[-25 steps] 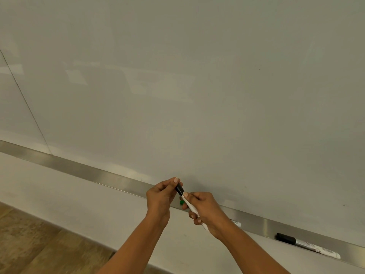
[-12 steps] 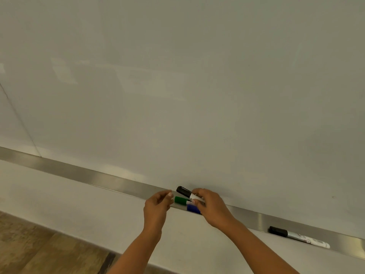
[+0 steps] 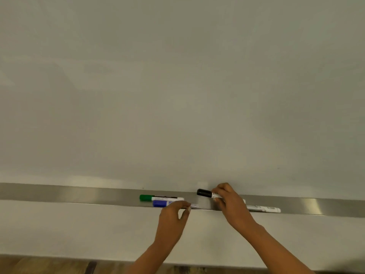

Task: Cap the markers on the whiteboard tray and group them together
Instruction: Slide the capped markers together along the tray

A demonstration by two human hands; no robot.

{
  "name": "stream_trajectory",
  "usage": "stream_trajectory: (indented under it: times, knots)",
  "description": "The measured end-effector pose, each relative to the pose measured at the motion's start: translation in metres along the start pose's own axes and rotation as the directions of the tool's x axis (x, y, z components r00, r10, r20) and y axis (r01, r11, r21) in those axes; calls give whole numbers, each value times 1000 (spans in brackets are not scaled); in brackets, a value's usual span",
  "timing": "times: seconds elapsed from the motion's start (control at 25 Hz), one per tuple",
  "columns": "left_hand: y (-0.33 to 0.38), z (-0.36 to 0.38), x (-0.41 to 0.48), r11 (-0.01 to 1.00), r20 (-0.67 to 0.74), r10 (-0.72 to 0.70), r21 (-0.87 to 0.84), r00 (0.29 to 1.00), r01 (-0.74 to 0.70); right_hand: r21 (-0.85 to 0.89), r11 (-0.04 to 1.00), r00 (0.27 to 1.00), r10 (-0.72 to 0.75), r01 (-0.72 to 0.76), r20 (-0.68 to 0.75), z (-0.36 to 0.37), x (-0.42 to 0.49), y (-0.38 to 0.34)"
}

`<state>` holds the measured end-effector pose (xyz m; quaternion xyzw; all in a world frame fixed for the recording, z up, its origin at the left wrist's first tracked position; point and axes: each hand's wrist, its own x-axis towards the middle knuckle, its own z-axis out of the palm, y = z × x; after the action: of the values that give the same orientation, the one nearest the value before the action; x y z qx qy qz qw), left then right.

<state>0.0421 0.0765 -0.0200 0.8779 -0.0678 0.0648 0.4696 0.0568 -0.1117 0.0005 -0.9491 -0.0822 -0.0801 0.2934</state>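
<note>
White board surface fills most of the view, and along its foot runs the brushed-metal whiteboard tray (image 3: 79, 191), which serves as the landmark for everything else. Below the tray, the right hand (image 3: 230, 204) pinches the barrel of a black-capped marker (image 3: 205, 193), holding it low over the tray near its middle, cap pointing left. The left hand (image 3: 173, 213) sits at the tray's front lip, thumb and fingers touching the tail of the blue-capped marker (image 3: 161, 203); whether it truly grips it or only nudges it, I cannot tell. Lying in the tray just left of the held marker is the green-capped marker (image 3: 156, 198), with the blue one against it on the front side. Another white marker barrel (image 3: 264, 209) lies in the tray to the right, partly hidden behind the right hand (its cap end is out of sight).

My reading: grouping is underway. The blue marker rides close to the front lip, so a push from the left hand could roll it off the tray. Setting the black one down carelessly could scatter the pair.
</note>
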Motion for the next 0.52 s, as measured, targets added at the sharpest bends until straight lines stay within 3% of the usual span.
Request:
stream_trajectory:
  times: [0.12, 0.28, 0.44, 0.52]
  knots:
    - [17, 41, -5, 985, 85, 111, 120, 990, -121, -17, 999, 998, 42, -42, -38, -30, -13, 41]
    - [31, 83, -6, 922, 195, 111, 345, 974, -174, -43, 995, 995, 93, -95, -40, -64, -29, 92]
    - [34, 112, -4, 850, 156, 100, 500, 983, -166, -65, 990, 992, 127, -128, -15, -90, -41, 136]
    - [35, 118, -2, 860, 110, 63, 498, 992, -109, -72, 988, 991, 133, -134, -12, -98, -44, 153]
